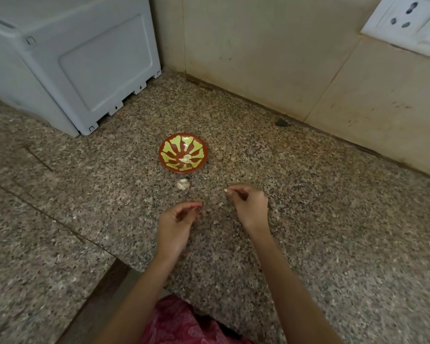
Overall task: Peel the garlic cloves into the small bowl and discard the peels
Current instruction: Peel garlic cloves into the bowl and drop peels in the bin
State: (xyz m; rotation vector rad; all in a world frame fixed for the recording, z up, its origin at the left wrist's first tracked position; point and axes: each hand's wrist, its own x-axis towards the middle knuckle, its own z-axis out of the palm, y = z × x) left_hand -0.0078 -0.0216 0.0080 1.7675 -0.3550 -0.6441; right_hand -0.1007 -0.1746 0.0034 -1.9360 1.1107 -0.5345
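A small red bowl [170, 155] with a yellow flower pattern stands on the speckled granite counter, with pale peeled garlic cloves [186, 158] lying in it. Just in front of the bowl lies a garlic bulb piece [183, 184]. My right hand [248, 203] pinches a small pale garlic clove [226, 190] at its fingertips, to the right of the bulb piece. My left hand [178, 219] hovers nearer to me with its fingers curled together; whether it holds a bit of peel I cannot tell. Small peel scraps [216, 222] lie on the counter between my hands.
A grey-white appliance [85, 58] stands at the back left. Beige tiled walls meet at the corner behind the bowl, with a white socket plate [410, 21] at the top right. The counter's front edge [117, 266] steps down near my left forearm.
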